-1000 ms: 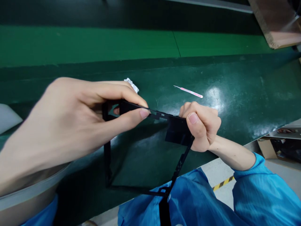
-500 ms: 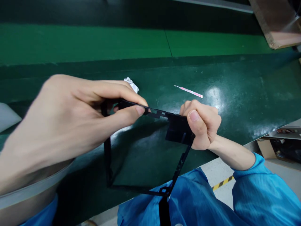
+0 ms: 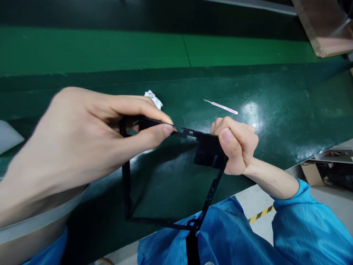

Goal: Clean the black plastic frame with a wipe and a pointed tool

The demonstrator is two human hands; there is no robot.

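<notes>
The black frame (image 3: pixel 126 184) is tilted between my hands, its lower edge nearest my blue smock (image 3: pixel 171 246). Its bars look thin; I judge an uneven twist could bend one, or a loose pinch let it slip. My left hand (image 3: pixel 82 134) pinches the top edge between thumb and forefinger; my right hand (image 3: pixel 236 145) curls closed around a corner. Beyond my right hand, a pink-handled tool (image 3: pixel 224 108) lies on the bench (image 3: pixel 281 106); a white wad (image 3: pixel 154 100) shows just past my left fingers.

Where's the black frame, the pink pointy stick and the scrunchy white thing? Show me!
Black frame (image 3: pixel 126 186): head view, on its left side bar.
Pink pointy stick (image 3: pixel 224 108): head view, on its handle.
Scrunchy white thing (image 3: pixel 154 99): head view, middle of its visible part.
</notes>
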